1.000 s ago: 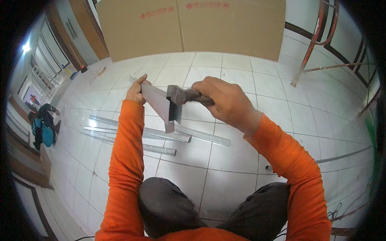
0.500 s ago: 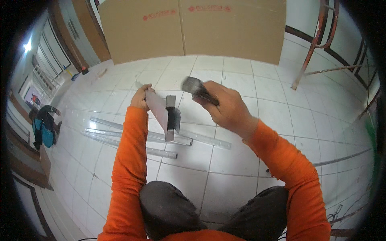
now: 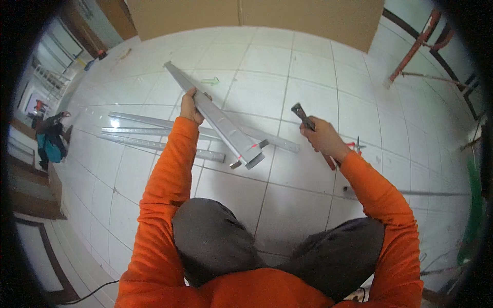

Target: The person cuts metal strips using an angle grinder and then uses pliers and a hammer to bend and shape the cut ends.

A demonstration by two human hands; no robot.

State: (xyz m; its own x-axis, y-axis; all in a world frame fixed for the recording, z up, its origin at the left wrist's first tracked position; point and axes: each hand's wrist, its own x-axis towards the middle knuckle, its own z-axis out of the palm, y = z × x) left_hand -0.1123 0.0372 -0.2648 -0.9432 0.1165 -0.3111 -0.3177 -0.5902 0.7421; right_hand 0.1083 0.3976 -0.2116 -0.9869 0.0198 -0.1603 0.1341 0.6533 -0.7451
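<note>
My left hand (image 3: 191, 107) is closed around the edge of a long grey metal channel (image 3: 222, 120), raised above the floor and slanting from far left to near right. Its near end has cut flaps bent outward, with small red marks beside them. My right hand (image 3: 323, 137) grips what looks like pliers (image 3: 304, 117), dark-headed, with a red handle end showing below the fist. The tool is held apart from the channel, to its right. Beneath the channel, several silvery metal profiles (image 3: 200, 154) lie on the tiles.
A red-handled cutting tool (image 3: 356, 146) lies beyond my right wrist. A thin dark rod (image 3: 411, 193) rests at the right. Large cardboard (image 3: 308, 20) stands at the back, with a rusty red metal frame (image 3: 411, 51) nearby. Another person (image 3: 51, 141) is low at far left.
The channel's near end has swung right and toward me, its length now lying slantwise. My right hand has moved right and lower, away from the channel. The view has tipped downward.
</note>
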